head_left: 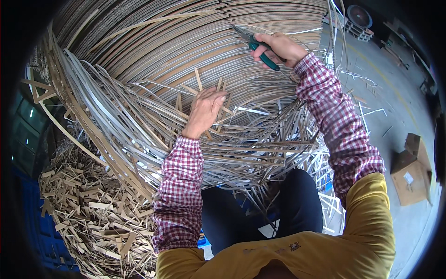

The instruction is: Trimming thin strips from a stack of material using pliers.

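Observation:
My right hand (278, 48) is closed around a pair of green-handled snips (265, 55). Their dark pointed blades reach up and left against a tall stack of cardboard sheets (181, 51), edges facing me. Lower and to the left, my left hand (204, 111) curls its fingers around several short cardboard strips (199, 80), whose ends poke out past the fingers. What lies under the palm is hidden. Long thin strips (125, 116) in white, grey and brown hang in a tangle below both hands, some still bowed out from the stack.
A heap of short cardboard scraps (102, 218) fills the lower left, beside a blue crate (46, 242). Loose strips droop over my knees (299, 200). On the grey floor at right stands an open cardboard box (411, 174); a round fan-like object (359, 16) is farther back.

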The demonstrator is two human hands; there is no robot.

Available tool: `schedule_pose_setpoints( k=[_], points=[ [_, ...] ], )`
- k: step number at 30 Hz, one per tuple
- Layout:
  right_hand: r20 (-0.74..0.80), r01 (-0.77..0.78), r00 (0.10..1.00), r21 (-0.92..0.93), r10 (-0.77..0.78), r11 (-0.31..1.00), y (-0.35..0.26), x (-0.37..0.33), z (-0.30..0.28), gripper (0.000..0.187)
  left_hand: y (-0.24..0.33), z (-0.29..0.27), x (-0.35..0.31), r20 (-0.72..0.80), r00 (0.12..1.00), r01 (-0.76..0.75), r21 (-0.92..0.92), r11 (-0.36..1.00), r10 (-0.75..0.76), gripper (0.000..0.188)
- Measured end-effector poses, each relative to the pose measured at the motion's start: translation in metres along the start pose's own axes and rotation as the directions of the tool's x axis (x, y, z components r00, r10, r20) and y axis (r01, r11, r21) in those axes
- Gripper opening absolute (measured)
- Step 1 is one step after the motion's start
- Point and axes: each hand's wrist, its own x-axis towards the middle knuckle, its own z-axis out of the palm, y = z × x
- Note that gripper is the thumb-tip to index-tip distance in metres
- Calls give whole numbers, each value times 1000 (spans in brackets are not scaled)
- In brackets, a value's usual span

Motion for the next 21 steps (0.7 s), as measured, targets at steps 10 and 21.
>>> schedule_pose_setpoints(
  k=[10, 21],
  points=[
    [-140, 128, 981, -66, -136, 990, 4, -10, 34, 50, 24, -8, 11, -265, 963, -58, -65, 996, 38, 34],
    [255, 191, 961, -342, -104, 920, 20, -96, 16, 46, 42, -28, 14, 153, 877, 469, -66, 881, -456, 28]
  ],
)
